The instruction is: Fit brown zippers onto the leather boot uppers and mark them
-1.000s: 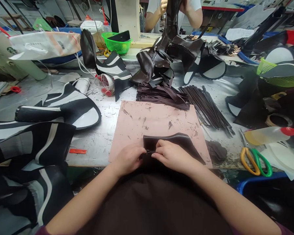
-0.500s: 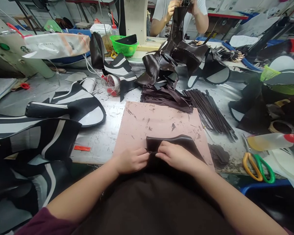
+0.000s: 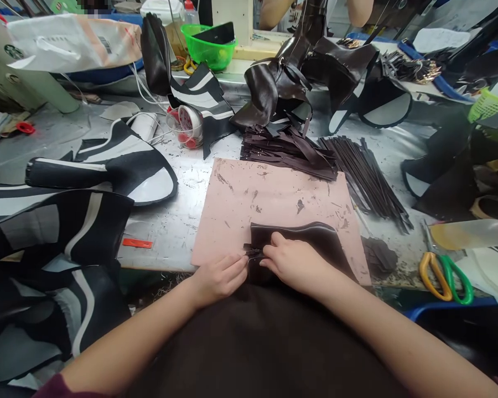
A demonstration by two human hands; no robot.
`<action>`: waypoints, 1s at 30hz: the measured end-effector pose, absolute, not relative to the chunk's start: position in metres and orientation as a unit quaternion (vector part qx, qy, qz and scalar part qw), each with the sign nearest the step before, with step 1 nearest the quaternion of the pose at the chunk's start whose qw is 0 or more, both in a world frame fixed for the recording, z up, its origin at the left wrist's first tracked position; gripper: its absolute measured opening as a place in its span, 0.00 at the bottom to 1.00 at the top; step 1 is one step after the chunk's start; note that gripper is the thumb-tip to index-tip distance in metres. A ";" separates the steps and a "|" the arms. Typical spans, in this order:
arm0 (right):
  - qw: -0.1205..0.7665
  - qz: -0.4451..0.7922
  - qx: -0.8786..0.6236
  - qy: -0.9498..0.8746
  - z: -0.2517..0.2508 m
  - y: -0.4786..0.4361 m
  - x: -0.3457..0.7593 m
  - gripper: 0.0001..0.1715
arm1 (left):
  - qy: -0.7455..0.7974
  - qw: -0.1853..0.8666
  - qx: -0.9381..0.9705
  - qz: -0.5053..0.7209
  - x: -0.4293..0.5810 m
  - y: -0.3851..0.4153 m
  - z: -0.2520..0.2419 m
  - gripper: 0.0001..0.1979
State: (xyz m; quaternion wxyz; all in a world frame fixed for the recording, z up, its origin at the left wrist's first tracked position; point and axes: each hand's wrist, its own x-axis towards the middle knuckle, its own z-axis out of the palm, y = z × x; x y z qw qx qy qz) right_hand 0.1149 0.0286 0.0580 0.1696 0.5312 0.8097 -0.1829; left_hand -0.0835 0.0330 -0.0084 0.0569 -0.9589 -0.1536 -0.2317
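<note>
A dark brown leather boot upper lies along the front of the pink board, its near part hidden by my hands and the dark apron. My right hand is closed, thumb and fingers pinching the upper near its left edge. Just left of it, my left hand pinches a narrow dark strip whose end sticks out between the two hands. Whether this strip is a zip or plain leather, I cannot tell. The pink board, marked with dark smears, lies under the work.
Dark strips and thin straps lie behind the board. Boot uppers crowd the left; scissors and a glue bottle lie right. A green basket stands at the back. Another person's arms show beyond.
The view has tipped downward and shifted slightly. My left hand has drawn a little away from the right, and more of the dark strip shows between them.
</note>
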 end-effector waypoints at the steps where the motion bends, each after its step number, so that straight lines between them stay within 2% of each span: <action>1: 0.174 -0.176 0.531 0.810 0.058 0.029 0.113 0.18 | -0.155 0.050 -0.957 -0.239 -0.083 0.033 -0.009 0.07; 8: 0.191 -0.176 0.532 0.806 0.059 0.032 0.111 0.17 | -0.203 0.023 -0.938 -0.281 -0.077 0.034 -0.009 0.07; 14: 0.148 -0.208 0.549 0.796 0.059 0.028 0.118 0.15 | -0.151 -0.025 -0.942 -0.298 -0.073 0.032 -0.007 0.08; 18: 0.116 -0.244 0.555 0.787 0.060 0.023 0.120 0.14 | -0.135 -0.008 -0.954 -0.269 -0.071 0.033 -0.008 0.09; 25: 0.169 -0.207 0.560 0.784 0.063 0.017 0.124 0.15 | -0.105 -0.001 -0.961 -0.256 -0.067 0.037 -0.009 0.09; 30: 0.165 -0.228 0.560 0.779 0.058 0.022 0.125 0.15 | -0.134 -0.004 -0.954 -0.267 -0.063 0.039 -0.010 0.08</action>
